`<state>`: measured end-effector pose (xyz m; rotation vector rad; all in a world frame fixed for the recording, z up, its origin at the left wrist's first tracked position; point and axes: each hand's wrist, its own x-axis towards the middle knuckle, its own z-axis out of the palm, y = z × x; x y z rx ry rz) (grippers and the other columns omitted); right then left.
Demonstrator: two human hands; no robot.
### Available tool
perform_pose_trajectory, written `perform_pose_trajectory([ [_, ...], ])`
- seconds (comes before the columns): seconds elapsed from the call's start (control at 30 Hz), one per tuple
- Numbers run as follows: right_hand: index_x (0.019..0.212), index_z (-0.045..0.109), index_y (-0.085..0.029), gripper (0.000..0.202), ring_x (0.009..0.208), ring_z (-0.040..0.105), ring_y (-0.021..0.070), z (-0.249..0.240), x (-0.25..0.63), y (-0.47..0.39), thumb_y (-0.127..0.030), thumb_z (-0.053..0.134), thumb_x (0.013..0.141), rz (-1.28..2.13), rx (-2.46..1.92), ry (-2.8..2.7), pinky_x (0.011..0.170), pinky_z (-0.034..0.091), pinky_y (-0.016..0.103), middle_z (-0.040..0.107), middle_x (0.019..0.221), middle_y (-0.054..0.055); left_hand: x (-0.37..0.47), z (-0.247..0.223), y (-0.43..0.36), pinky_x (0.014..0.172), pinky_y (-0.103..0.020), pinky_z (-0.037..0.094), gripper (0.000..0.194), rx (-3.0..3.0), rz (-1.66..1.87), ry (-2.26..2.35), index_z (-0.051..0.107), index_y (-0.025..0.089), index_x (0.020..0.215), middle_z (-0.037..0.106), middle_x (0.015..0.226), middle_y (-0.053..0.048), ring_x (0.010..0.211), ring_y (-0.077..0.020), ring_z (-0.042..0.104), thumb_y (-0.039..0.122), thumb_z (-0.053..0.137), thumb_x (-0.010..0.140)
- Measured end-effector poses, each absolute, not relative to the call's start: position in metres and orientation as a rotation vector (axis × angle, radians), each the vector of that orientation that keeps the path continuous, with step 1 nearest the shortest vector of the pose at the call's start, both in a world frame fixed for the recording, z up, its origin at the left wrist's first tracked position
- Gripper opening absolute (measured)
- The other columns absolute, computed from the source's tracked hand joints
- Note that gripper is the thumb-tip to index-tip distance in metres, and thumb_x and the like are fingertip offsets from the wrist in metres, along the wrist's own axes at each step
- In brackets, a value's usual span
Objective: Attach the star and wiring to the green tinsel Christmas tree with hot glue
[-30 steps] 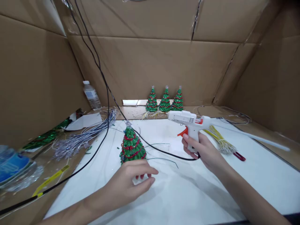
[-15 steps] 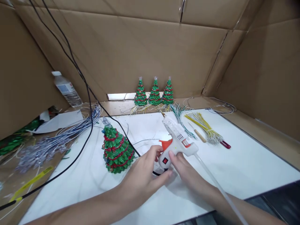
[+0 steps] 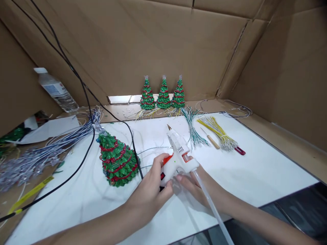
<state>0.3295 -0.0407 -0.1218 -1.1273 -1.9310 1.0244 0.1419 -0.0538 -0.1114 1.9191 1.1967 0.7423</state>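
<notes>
My left hand (image 3: 150, 187) is wrapped round the handle of a white hot glue gun (image 3: 180, 148), its index finger at the orange trigger (image 3: 167, 159). The metal nozzle points up and away from me. A clear glue stick (image 3: 212, 204) sticks out of the gun's rear. Behind and below the gun is my right hand (image 3: 201, 185), its thumb held out near the handle; the gun hides its other fingers, so its grip cannot be made out. Left of my hands, a green Christmas tree ornament (image 3: 119, 160) with red garlands leans slightly on the white board (image 3: 245, 177).
Several smaller trees (image 3: 163, 97) stand along the cardboard back wall. Green wires (image 3: 192, 127), yellow wires (image 3: 214, 129) and a wooden-handled awl (image 3: 212, 141) lie at right. At left are a black cable (image 3: 84, 163), a wire bundle (image 3: 63, 139) and a water bottle (image 3: 58, 92).
My left hand has closed further round the glue gun's handle, and my right thumb has come off it. The gun now sits slightly left and more tilted, while the whole view has shifted.
</notes>
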Motion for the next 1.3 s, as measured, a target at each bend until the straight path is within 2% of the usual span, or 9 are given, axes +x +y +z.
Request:
perform_pose_trajectory([
  [0.07, 0.099, 0.063, -0.024, 0.020, 0.104, 0.053, 0.0253, -0.123, 0.337, -0.038, -0.032, 0.049, 0.088, 0.986, -1.128, -1.938, 0.094, 0.041, 0.045, 0.061, 0.107, 0.007, 0.141, -0.117, -0.055, 0.097, -0.034, 0.047, 0.050, 1.971, 0.761, 1.222, 0.024, 0.029, 0.133, 0.050, 0.129, -0.007, 0.116, -0.0187, 0.053, 0.016, 0.043, 0.089],
  [0.2, 0.104, 0.060, -0.022, 0.023, 0.080, 0.056, 0.0165, -0.120, 0.357, -0.029, -0.026, 0.043, 0.088, 0.982, -1.315, -1.715, 0.075, 0.045, 0.032, 0.061, 0.087, 0.002, 0.139, -0.128, -0.055, 0.099, -0.036, 0.047, 0.049, 2.091, 0.752, 1.254, 0.022, 0.031, 0.135, 0.047, 0.133, -0.008, 0.121, -0.0198, 0.050, 0.017, 0.039, 0.092],
  [0.27, 0.102, 0.061, -0.022, 0.022, 0.075, 0.055, 0.0146, -0.116, 0.366, -0.023, -0.029, 0.047, 0.087, 0.915, -1.383, -1.590, 0.067, 0.043, 0.028, 0.059, 0.082, 0.001, 0.139, -0.132, -0.055, 0.096, -0.036, 0.050, 0.048, 2.167, 0.725, 1.234, 0.021, 0.031, 0.136, 0.047, 0.131, -0.007, 0.119, -0.0199, 0.052, 0.017, 0.037, 0.093],
  [0.37, 0.094, 0.063, -0.021, 0.017, 0.079, 0.055, 0.0145, -0.110, 0.372, -0.017, -0.032, 0.053, 0.085, 0.813, -1.346, -1.573, 0.068, 0.042, 0.028, 0.060, 0.085, 0.002, 0.140, -0.136, -0.055, 0.092, -0.037, 0.052, 0.046, 2.311, 0.685, 1.222, 0.021, 0.030, 0.137, 0.049, 0.126, -0.008, 0.114, -0.0208, 0.055, 0.019, 0.035, 0.095],
  [0.47, 0.082, 0.063, -0.021, 0.009, 0.073, 0.052, 0.0131, -0.107, 0.372, -0.016, -0.028, 0.058, 0.083, 0.598, -1.247, -1.654, 0.062, 0.040, 0.027, 0.060, 0.081, 0.002, 0.142, -0.141, -0.055, 0.086, -0.038, 0.054, 0.045, 2.449, 0.662, 1.270, 0.021, 0.028, 0.138, 0.051, 0.121, -0.009, 0.109, -0.0230, 0.058, 0.021, 0.034, 0.096],
  [0.57, 0.079, 0.063, -0.021, 0.006, 0.069, 0.051, 0.0127, -0.110, 0.368, -0.017, -0.024, 0.058, 0.082, 0.464, -1.191, -1.706, 0.056, 0.038, 0.026, 0.061, 0.078, 0.002, 0.144, -0.145, -0.057, 0.076, -0.037, 0.056, 0.046, 2.519, 0.628, 1.310, 0.021, 0.027, 0.139, 0.054, 0.110, -0.008, 0.093, -0.0219, 0.062, 0.022, 0.034, 0.095],
  [0.9, 0.072, 0.063, -0.019, 0.011, 0.063, 0.050, 0.0114, -0.114, 0.368, -0.017, -0.027, 0.061, 0.079, 0.644, -1.303, -1.640, 0.049, 0.035, 0.024, 0.058, 0.072, 0.002, 0.149, -0.143, -0.057, 0.076, -0.037, 0.056, 0.049, 2.579, 0.577, 1.322, 0.025, 0.025, 0.137, 0.055, 0.106, -0.007, 0.093, -0.0228, 0.063, 0.013, 0.038, 0.091],
  [1.3, 0.068, 0.061, -0.018, 0.016, 0.059, 0.047, 0.0096, -0.113, 0.363, -0.014, -0.031, 0.065, 0.074, 0.861, -1.404, -1.517, 0.050, 0.034, 0.023, 0.055, 0.065, -0.001, 0.149, -0.142, -0.057, 0.073, -0.037, 0.057, 0.046, 2.678, 0.550, 1.324, 0.025, 0.021, 0.136, 0.056, 0.101, -0.008, 0.086, -0.0218, 0.063, 0.014, 0.037, 0.092],
])
